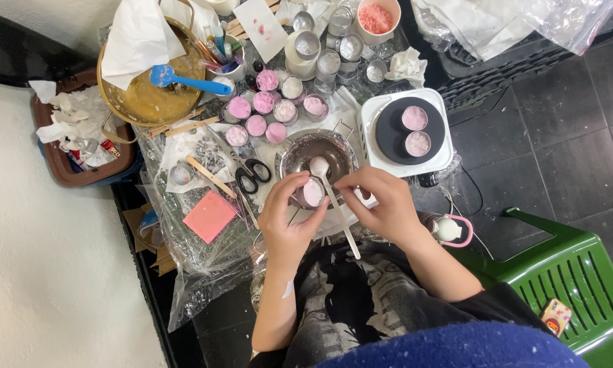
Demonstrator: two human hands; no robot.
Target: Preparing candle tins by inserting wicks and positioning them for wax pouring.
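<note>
Looking down, I see my left hand [287, 219] with its grip wrapped around a small round tin [311, 193] of pale pink wax, held just over the near rim of the metal bowl [299, 151]. My right hand [382, 204] pinches a white plastic spoon [333, 197], its bowl end above the tin and its long handle slanting back toward me, right of the tin.
</note>
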